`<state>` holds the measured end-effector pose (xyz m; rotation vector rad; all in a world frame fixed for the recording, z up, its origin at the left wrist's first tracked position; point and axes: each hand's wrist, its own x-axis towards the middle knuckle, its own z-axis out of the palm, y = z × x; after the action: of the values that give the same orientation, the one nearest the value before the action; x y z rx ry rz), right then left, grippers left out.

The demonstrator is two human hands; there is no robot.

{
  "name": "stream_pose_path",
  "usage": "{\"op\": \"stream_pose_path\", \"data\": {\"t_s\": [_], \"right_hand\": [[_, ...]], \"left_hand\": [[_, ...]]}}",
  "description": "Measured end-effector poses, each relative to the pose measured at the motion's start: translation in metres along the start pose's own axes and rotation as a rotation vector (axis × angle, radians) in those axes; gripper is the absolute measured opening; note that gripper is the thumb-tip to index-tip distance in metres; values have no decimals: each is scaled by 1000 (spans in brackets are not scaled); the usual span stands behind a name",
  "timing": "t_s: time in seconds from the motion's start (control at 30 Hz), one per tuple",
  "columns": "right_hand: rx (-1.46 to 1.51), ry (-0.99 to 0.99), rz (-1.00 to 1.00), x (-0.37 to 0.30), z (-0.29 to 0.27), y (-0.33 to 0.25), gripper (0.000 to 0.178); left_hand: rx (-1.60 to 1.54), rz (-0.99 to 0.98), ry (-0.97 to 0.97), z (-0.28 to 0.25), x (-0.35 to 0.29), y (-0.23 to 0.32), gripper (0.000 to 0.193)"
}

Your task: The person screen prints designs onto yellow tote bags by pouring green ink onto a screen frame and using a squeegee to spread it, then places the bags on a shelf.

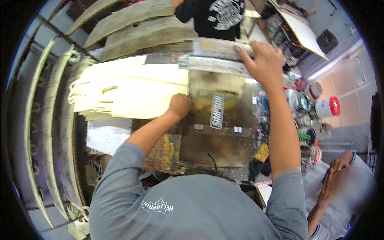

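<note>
My right hand (pixel 264 60) grips the far edge of a framed printing screen (pixel 218 54) that is tilted up over a stained print board (pixel 224 120) carrying a pale lettered design. My left hand (pixel 179 105) is closed into a fist at the left edge of the board, touching the edge of a stack of cream cloth bags (pixel 132 92). The bags lie flat to the left, their handles hanging off the far left side.
Ink tubs and cans (pixel 308 108) crowd the right of the board, with a white bucket with a red lid (pixel 327 107). A person in a black shirt (pixel 218 16) stands opposite; another person (pixel 340 184) sits at lower right. Long curved boards (pixel 48 132) line the left.
</note>
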<state>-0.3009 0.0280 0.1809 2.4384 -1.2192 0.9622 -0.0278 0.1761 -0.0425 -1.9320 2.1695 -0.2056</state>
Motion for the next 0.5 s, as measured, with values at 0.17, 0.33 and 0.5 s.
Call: {"op": "stream_pose_path", "data": {"t_s": [0.17, 0.33, 0.5], "right_hand": [[26, 2, 10, 6, 1, 6, 58], [45, 40, 0, 5, 5, 10, 57], [30, 34, -21, 10, 3, 6, 58]], "left_hand": [[-379, 123, 73, 45, 67, 154, 12], [-608, 141, -86, -2, 119, 260, 13], [-683, 173, 32, 12, 141, 306, 16]]}}
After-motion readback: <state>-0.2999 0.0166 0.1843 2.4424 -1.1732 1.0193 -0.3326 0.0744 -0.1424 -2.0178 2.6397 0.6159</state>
